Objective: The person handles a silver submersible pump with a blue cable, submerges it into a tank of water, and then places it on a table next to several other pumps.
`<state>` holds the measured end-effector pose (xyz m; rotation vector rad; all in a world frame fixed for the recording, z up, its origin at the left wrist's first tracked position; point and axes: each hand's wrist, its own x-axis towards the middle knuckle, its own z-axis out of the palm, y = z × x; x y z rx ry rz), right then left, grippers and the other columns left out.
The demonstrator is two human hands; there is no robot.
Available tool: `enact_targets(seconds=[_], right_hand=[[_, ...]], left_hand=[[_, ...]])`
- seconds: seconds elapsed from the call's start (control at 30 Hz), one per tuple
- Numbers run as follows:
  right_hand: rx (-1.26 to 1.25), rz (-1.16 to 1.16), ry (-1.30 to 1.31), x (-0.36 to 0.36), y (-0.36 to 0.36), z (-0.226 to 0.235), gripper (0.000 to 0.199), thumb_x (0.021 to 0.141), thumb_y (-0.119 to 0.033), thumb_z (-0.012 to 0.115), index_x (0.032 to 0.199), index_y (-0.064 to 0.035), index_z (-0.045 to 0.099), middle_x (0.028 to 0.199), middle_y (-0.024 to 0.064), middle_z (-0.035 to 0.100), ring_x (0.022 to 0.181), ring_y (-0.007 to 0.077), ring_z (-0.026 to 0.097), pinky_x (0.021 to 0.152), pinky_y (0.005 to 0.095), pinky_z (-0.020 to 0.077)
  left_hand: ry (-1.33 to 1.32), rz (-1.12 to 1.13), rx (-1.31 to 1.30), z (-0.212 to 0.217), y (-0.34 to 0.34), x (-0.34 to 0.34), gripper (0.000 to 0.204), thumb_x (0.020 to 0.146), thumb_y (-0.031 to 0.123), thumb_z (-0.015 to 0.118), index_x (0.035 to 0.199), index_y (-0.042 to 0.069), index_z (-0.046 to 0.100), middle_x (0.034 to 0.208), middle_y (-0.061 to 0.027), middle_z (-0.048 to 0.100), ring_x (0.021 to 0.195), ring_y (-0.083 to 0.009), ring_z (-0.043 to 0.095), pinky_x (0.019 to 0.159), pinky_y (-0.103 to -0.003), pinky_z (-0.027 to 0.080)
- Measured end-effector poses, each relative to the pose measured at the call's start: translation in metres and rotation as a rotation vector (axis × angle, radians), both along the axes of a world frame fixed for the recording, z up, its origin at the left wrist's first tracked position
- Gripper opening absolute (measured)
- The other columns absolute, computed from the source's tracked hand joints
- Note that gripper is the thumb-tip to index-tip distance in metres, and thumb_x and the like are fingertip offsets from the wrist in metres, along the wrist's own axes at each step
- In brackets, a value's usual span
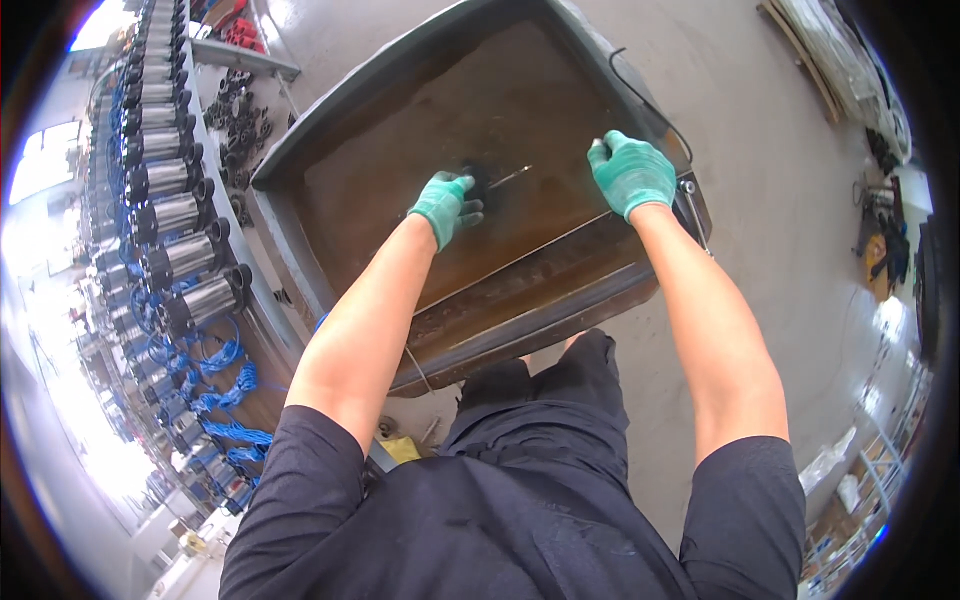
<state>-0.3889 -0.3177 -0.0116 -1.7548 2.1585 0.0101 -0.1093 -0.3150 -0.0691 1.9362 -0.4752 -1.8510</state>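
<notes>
Across the grey floor (745, 300), directly before the standing person (520, 520) in dark clothing, I note a large dark basin (597, 60), its wide hollow holding a brown, glossy liquid (390, 130). Along the person's left, well apart from the hands, runs a long row of metal cylinders (188, 262) with black ends. Below them hang bundles of blue cable (232, 388), and loose black fittings (238, 110) lie on the floor between row and basin. Both hands wear green gloves. The left hand (447, 207) is over the liquid, near the basin's middle, fingers bent and apart from one another; no grip on anything can be confirmed. The right hand (634, 175) is near the basin's right side, fingers curled close together; whether they hold something cannot be told from here. A thin black cable (646, 101) loops over the rim beyond that hand. Just beside the right wrist, a slim metal rod (697, 215) lies at the basin's corner. Smallest observed: a pale, slender sliver (511, 178), just right of the left fingertips, nature undetermined.
</notes>
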Motion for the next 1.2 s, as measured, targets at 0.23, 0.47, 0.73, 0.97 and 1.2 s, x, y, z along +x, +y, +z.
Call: enact_targets(seconds=[0.23, 0.47, 0.73, 0.97, 1.2], right_hand=[[-0.016, -0.004, -0.039, -0.001, 0.002, -0.001, 0.032, 0.099, -0.038, 0.051, 0.099, -0.0144, 0.072, 0.092, 0.0147, 0.075, 0.088, 0.0354, 0.072, 0.080, 0.0489, 0.0573], [-0.047, 0.011, -0.054, 0.000, 0.001, -0.003, 0.031, 0.099, -0.038, 0.052, 0.098, -0.0150, 0.072, 0.092, 0.0143, 0.075, 0.086, 0.0356, 0.072, 0.078, 0.0491, 0.0575], [-0.057, 0.017, -0.055, -0.001, 0.002, -0.006, 0.031, 0.098, -0.038, 0.052, 0.098, -0.0148, 0.072, 0.091, 0.0151, 0.075, 0.086, 0.0359, 0.072, 0.078, 0.0493, 0.0578], [-0.069, 0.020, -0.053, -0.003, 0.002, -0.009, 0.031, 0.099, -0.038, 0.052, 0.097, -0.0147, 0.072, 0.090, 0.0151, 0.075, 0.085, 0.0358, 0.072, 0.077, 0.0492, 0.0578], [-0.090, 0.028, -0.059, -0.003, 0.003, -0.008, 0.031, 0.099, -0.037, 0.051, 0.096, -0.0138, 0.072, 0.090, 0.0147, 0.075, 0.084, 0.0356, 0.072, 0.076, 0.0488, 0.0581]], left_hand=[[-0.087, 0.028, -0.075, 0.007, 0.029, 0.007, 0.036, 0.096, 0.012, 0.069, 0.124, 0.003, 0.047, 0.118, -0.0177, 0.057, 0.085, -0.0306, 0.070, 0.068, -0.042, 0.064], [-0.202, 0.017, -0.241, -0.011, 0.065, 0.029, 0.021, 0.095, 0.007, 0.067, 0.091, 0.010, 0.047, 0.089, -0.0080, 0.061, 0.061, -0.0220, 0.065, 0.056, -0.038, 0.060], [-0.197, 0.053, -0.225, -0.003, 0.083, 0.018, 0.016, 0.096, 0.007, 0.067, 0.094, 0.008, 0.051, 0.084, -0.0041, 0.059, 0.057, -0.0186, 0.063, 0.055, -0.035, 0.060], [-0.197, 0.083, -0.236, -0.012, 0.086, 0.022, 0.025, 0.095, 0.007, 0.068, 0.087, 0.012, 0.045, 0.078, -0.0028, 0.056, 0.051, -0.0178, 0.060, 0.048, -0.036, 0.058], [-0.243, 0.075, -0.272, -0.015, 0.086, 0.023, 0.029, 0.095, 0.007, 0.069, 0.083, 0.015, 0.043, 0.072, -0.0022, 0.054, 0.046, -0.0171, 0.057, 0.044, -0.034, 0.056]])
